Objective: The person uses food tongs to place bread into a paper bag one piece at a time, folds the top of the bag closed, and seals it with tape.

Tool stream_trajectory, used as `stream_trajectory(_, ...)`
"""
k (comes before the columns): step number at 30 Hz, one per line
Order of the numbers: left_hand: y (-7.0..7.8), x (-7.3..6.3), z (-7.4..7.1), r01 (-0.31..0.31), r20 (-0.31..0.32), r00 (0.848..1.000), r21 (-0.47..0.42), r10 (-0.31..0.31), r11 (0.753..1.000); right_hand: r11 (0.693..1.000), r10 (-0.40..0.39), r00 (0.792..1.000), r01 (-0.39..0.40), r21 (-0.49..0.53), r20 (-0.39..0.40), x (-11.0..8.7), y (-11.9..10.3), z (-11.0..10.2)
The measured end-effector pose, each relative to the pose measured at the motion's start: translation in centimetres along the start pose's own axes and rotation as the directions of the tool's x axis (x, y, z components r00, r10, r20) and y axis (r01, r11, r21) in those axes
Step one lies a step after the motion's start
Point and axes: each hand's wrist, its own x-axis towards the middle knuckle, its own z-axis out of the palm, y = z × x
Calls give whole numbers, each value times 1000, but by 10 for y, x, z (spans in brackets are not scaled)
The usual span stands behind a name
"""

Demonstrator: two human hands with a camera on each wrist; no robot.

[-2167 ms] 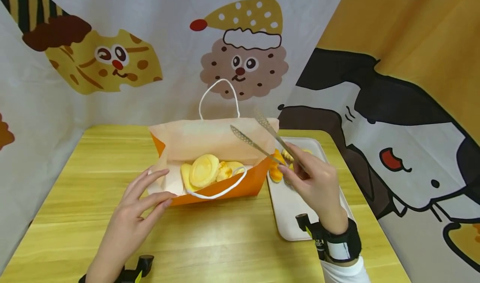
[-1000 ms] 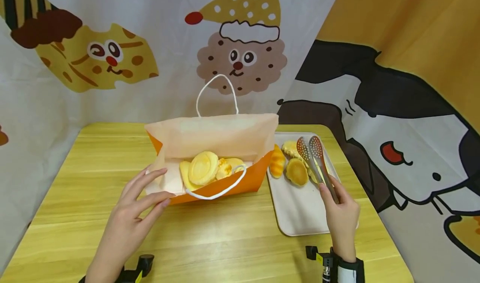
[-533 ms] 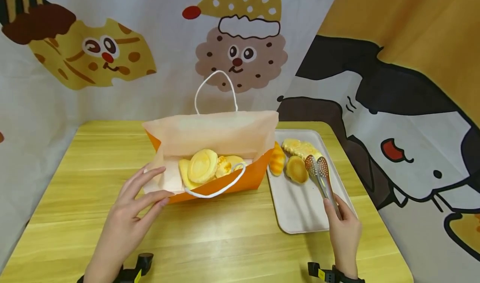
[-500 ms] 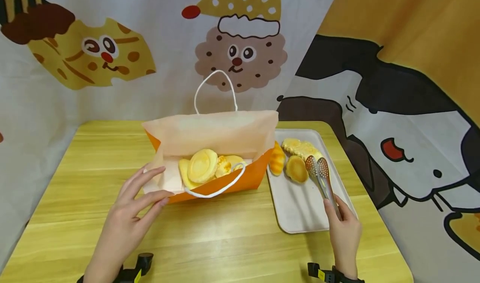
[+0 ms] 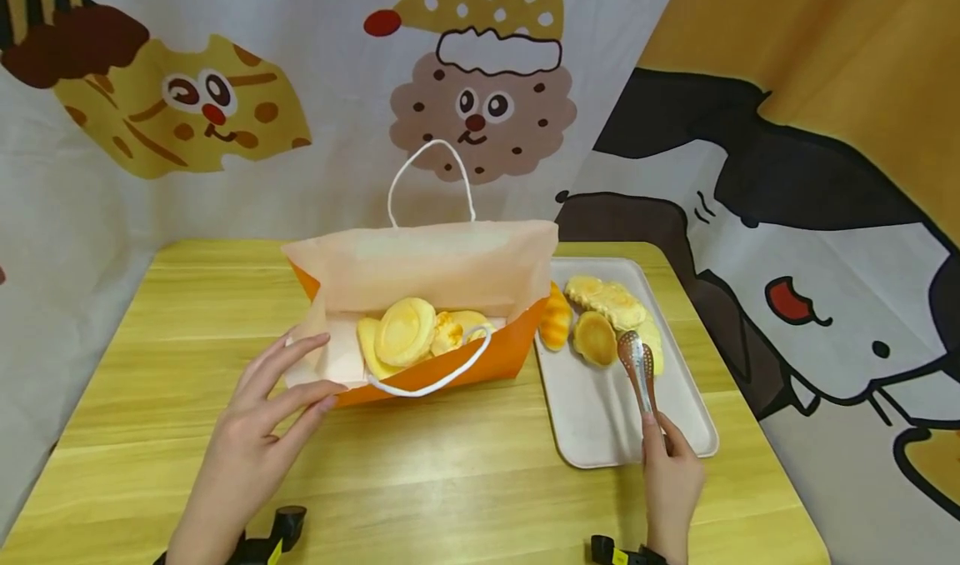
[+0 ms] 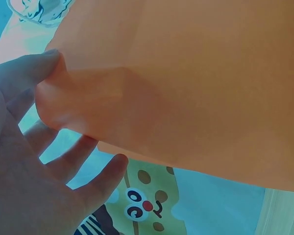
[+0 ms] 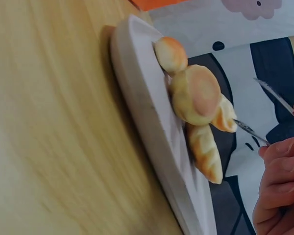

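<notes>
My left hand (image 5: 262,415) holds the left edge of an orange paper bag (image 5: 517,344), thumb and fingers on either side of its rim in the left wrist view. Inside the bag lie several pale yellow breads, a round one (image 5: 405,332) on top. In my right hand (image 5: 671,477) are metal tongs (image 5: 643,386) with perforated tips. Those tips are over a yellow bread (image 5: 654,348) on the tray's right side; whether they touch it I cannot tell. Beside it sit a bumpy long bread (image 5: 603,298), a round bun (image 5: 595,338) and a ridged golden roll (image 5: 555,319).
The off-white tray (image 5: 592,432) stands right of the bag on the wooden table (image 5: 420,482). One white cord handle (image 5: 431,144) stands up at the bag's back; another (image 5: 450,377) droops over its front. A cartoon-printed curtain (image 5: 337,65) hangs behind.
My right hand has swung the tongs from above the bag to the tray, then lower and slightly right. The tong arms are closer together in the head view. My left hand stays on the bag.
</notes>
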Motion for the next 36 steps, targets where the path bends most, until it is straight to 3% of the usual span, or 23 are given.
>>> stream_trajectory(9, -1, 0, -1, 3, 4, 1000, 2, -4, 1000, 997, 70, 997, -69, -26, 20, -4, 5, 9)
stream_trajectory(13, -1, 0, -1, 17, 6, 1000, 8, -17, 1000, 996, 50, 998, -47, -73, 42, -6, 8, 10)
stream_trajectory(24, -1, 0, 1, 16, 2, 1000, -2, -16, 1000, 991, 134, 977, -137, 6, 168, -1, 15, 22)
stream_trajectory(36, 0, 1, 3, 29, 6, 1000, 12, -29, 999, 992, 109, 966, -90, -93, 236, 12, 8, 25)
